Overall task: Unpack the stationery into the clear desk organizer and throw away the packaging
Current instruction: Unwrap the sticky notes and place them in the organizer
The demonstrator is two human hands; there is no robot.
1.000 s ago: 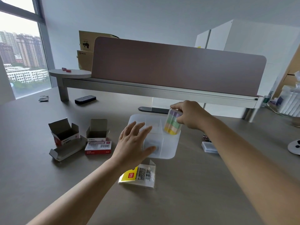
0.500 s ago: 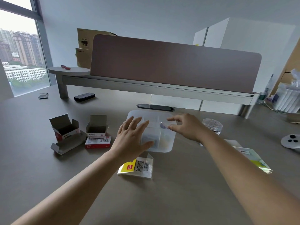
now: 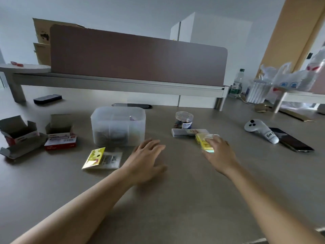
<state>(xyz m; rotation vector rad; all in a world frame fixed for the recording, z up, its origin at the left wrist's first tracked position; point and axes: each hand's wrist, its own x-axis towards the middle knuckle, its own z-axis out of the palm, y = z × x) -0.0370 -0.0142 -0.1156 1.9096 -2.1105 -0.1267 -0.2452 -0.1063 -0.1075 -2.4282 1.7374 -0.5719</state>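
The clear desk organizer [image 3: 117, 127] stands on the grey desk, left of centre, with dim items inside its compartments. My left hand [image 3: 147, 155] is open, fingers spread, low over the desk just right of the organizer's near corner. My right hand [image 3: 219, 154] reaches to a yellow wrapped packet of sticky notes [image 3: 204, 142]; its straight fingers lie on the packet's right side. A flat clear case [image 3: 181, 132] and a small clear jar of clips [image 3: 183, 119] sit just behind the packet. An empty yellow-labelled plastic bag [image 3: 102, 158] lies in front of the organizer.
Opened cardboard boxes [image 3: 17, 132] and a red-and-white box [image 3: 60, 140] lie at the left. A white controller [image 3: 260, 130] and a dark phone [image 3: 292, 142] lie at the right. A raised shelf with a brown screen [image 3: 137, 57] closes the back; a bottle [image 3: 236, 84] stands beyond.
My right hand left the organizer and moved right onto the yellow packet. My left hand came off the organizer toward the desk. The view swung to the right.
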